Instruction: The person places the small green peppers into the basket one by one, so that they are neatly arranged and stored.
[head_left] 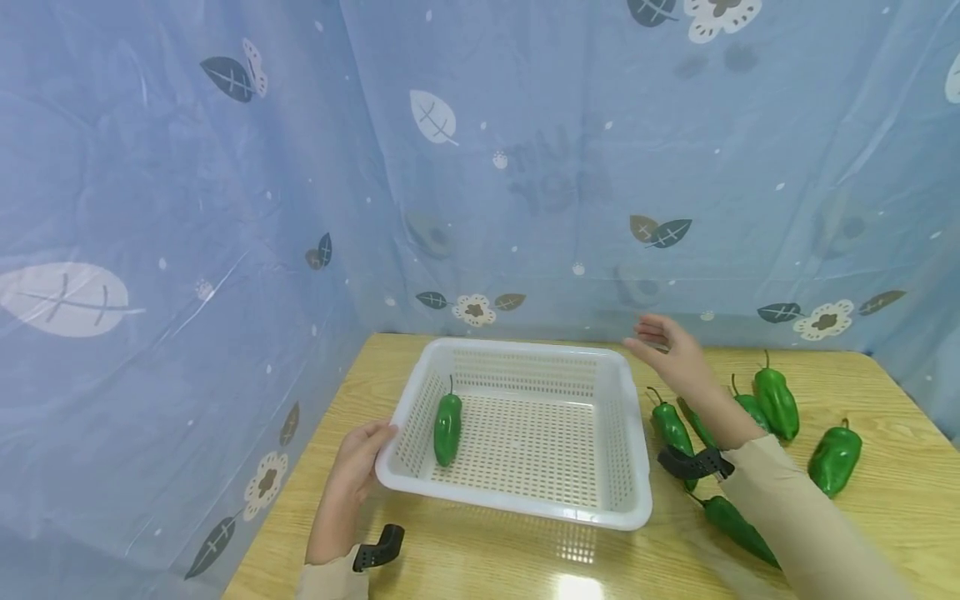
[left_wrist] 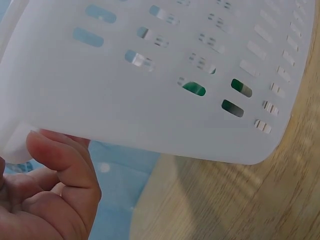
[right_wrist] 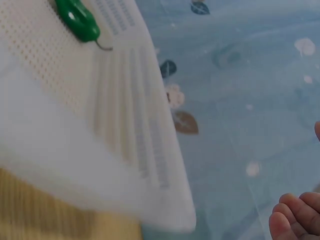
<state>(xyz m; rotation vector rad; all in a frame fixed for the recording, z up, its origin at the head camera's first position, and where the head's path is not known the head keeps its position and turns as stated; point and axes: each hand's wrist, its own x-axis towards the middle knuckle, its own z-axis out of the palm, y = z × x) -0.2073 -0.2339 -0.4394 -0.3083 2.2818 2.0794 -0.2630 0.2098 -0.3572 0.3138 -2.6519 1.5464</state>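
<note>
A white perforated plastic basket [head_left: 517, 510] stands at the middle of the table with one long green pepper [head_left: 447, 429] in its left part. My left hand [head_left: 358, 454] grips the basket's left rim; in the left wrist view its thumb and curled fingers [left_wrist: 65, 160] pinch the rim. My right hand [head_left: 675, 358] is raised just past the basket's far right corner, fingers loosely spread and holding nothing. Only a few fingertips [right_wrist: 282, 222] of it show at the edge of the right wrist view, apart from the basket.
Right of the basket, several green peppers lie on the wooden table [head_left: 892, 517], including a slim one [head_left: 670, 425], one at the back [head_left: 777, 404], one far right [head_left: 835, 458] and one in front [head_left: 738, 529]. My right forearm partly covers them. A blue patterned curtain [head_left: 525, 208] borders the table.
</note>
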